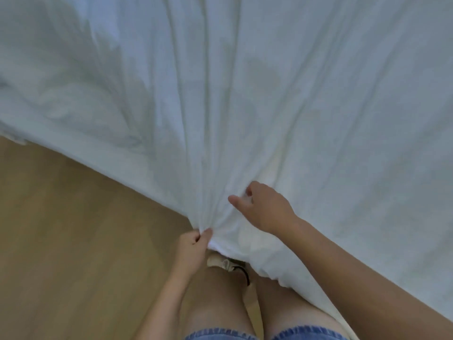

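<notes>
A large white bed sheet [269,82] spreads over most of the view, with long creases running down to a bunched point near its lower edge. My left hand [192,246] pinches that bunched edge between thumb and fingers, at the sheet's hem. My right hand [262,207] lies on top of the sheet just above and to the right, thumb stretched left and fingers curled into the cloth, gathering a fold.
A light wooden floor [73,229] fills the lower left. My bare legs in denim shorts [220,334] stand at the bottom, with a pale shoe [221,262] showing under the sheet's edge.
</notes>
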Demonstrator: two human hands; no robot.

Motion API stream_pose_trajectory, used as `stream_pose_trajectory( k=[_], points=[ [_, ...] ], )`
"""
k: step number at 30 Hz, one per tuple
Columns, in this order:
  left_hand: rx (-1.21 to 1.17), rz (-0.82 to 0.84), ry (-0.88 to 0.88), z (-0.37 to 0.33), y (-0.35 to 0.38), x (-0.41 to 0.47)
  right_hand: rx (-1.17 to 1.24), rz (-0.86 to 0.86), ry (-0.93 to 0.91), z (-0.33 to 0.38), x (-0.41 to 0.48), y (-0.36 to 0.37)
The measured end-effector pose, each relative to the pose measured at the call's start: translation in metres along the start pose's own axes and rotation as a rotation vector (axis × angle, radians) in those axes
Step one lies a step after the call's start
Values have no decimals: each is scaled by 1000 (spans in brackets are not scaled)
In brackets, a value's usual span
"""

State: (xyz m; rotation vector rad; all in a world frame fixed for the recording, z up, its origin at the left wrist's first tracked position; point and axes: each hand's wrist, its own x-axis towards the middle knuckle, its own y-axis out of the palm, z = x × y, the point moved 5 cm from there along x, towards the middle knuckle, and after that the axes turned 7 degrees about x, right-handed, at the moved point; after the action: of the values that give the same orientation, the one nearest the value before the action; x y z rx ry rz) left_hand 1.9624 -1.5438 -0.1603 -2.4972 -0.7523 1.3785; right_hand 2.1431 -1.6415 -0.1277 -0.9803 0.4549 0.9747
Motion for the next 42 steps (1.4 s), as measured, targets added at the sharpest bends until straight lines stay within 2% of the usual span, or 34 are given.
stream_pose_trajectory(
  k=[3, 6, 8, 12, 16, 18, 20, 22, 25, 27, 29, 31, 33, 35, 39, 42],
  points=[
    [81, -65, 58, -40, -7, 39, 61, -93, -13, 16, 16, 0],
    [33, -169, 87, -80, -39, 76, 147, -202, -23, 33, 29, -4],
    [62, -91, 111, -108, -51, 95, 169, -228, -54, 47, 39, -2],
    [191, 107, 333, -138, -69, 94, 152, -291, -67, 74, 43, -4],
    [207, 239, 221, -73, -123, 59, -54, -144, 0, 96, 29, 24],
    [325, 348, 213, -52, -136, 63, -155, -154, 89, 114, 30, 40],
    [388, 383, 233, -58, -145, 88, -130, -204, 131, 139, 42, 47],
    [201, 260, 159, -75, -173, 128, 14, -325, 102, 165, 55, 47],
    [113, -144, 102, -92, -242, 201, 257, -547, 44, 207, 69, 45],
    [58, -245, 23, -103, -275, 235, 206, -576, 54, 228, 85, 48],
    [-96, -143, -28, -118, -273, 254, 32, -517, 75, 243, 106, 50],
    [-116, 18, 47, -139, -248, 259, -42, -502, 77, 251, 124, 51],
    [-230, 166, 68, -159, -219, 255, -23, -519, 72, 253, 138, 50],
    [-349, 277, -4, -173, -201, 253, 57, -523, 52, 255, 147, 48],
    [-286, 258, -57, -197, -195, 257, 176, -530, 4, 256, 153, 35],
    [-294, 156, 4, -212, -214, 237, 224, -424, -24, 260, 154, 21]
  ],
)
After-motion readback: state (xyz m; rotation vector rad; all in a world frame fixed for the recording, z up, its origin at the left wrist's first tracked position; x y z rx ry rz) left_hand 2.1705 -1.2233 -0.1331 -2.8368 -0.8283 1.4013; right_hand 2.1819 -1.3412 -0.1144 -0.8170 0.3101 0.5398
